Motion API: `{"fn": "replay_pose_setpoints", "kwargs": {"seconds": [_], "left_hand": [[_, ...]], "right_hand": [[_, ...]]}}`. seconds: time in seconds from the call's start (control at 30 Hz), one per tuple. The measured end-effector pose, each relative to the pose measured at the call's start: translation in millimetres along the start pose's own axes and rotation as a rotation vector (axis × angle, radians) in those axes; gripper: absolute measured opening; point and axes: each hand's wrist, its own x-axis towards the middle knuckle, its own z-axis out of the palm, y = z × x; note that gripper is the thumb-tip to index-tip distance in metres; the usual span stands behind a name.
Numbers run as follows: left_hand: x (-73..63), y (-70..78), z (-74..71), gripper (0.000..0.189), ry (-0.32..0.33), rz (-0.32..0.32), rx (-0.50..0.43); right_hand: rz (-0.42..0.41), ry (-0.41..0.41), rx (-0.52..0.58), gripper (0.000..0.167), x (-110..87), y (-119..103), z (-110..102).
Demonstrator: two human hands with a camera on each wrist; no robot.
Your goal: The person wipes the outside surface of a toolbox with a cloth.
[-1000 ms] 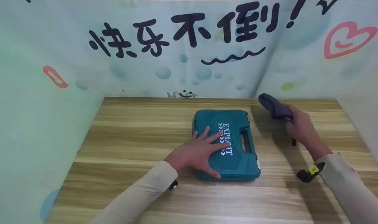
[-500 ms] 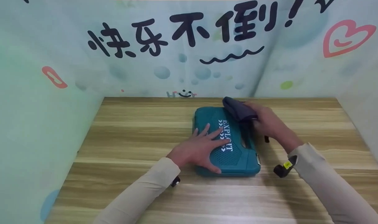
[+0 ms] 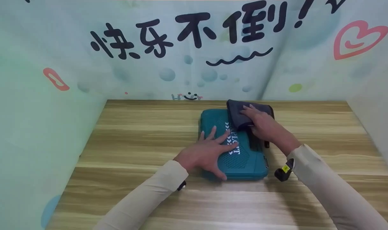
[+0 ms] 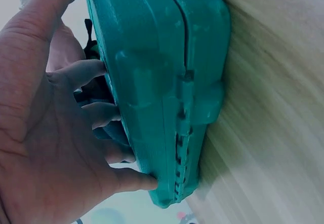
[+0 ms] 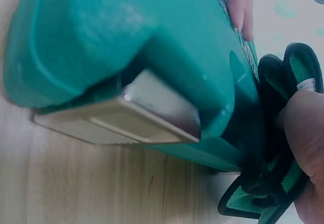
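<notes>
A teal hard plastic tool case (image 3: 245, 163) with white lettering lies closed on the table. My left hand (image 3: 201, 156) rests on its lid, fingers spread wide. In the left wrist view, fingertips touch the lid near the case's hinged side (image 4: 185, 133). My right hand (image 3: 264, 126) holds a folded dark cloth (image 3: 237, 111) over the upper right corner of the case, fingers lying across the top. Its thumb is hidden in the head view. Seen from the right wrist, the cloth (image 5: 298, 67) shows dark edging and a small label. The cloth and hand cover much of the handle opening.
The wood-grain table (image 3: 133, 143) extends left and in front of the case. A printed backdrop (image 3: 142, 73) rises behind the table's back edge. A metal latch (image 5: 121, 120) sticks out from the case's side in the right wrist view.
My right hand has brought the cloth leftward from beside the case onto its upper right corner, and its fingers now spread over it. My left hand stays on the lid.
</notes>
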Motion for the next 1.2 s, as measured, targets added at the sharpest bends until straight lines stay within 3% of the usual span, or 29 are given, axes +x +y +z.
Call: {"fn": "replay_pose_setpoints", "kwargs": {"seconds": [0.2, 0.63, 1.0, 1.2], "left_hand": [[0.9, 1.5, -0.1, 0.115, -0.016, -0.001, 0.012], [-1.3, -2.3, 1.9, 0.113, -0.013, 0.018, 0.015], [-2.8, -5.5, 3.9, 0.109, 0.003, 0.037, 0.011], [-2.8, -6.4, 5.6, 0.108, 0.019, 0.056, -0.002]], "right_hand": [[0.024, -0.085, -0.020, 0.055, 11.4, -12.4, 1.8], [0.022, -0.199, 0.064, 0.062, 55.2, -52.1, 13.8], [0.007, -0.117, 0.052, 0.057, 64.3, -62.9, 24.4], [0.022, -0.138, 0.044, 0.060, 64.1, -63.1, 24.6]]}}
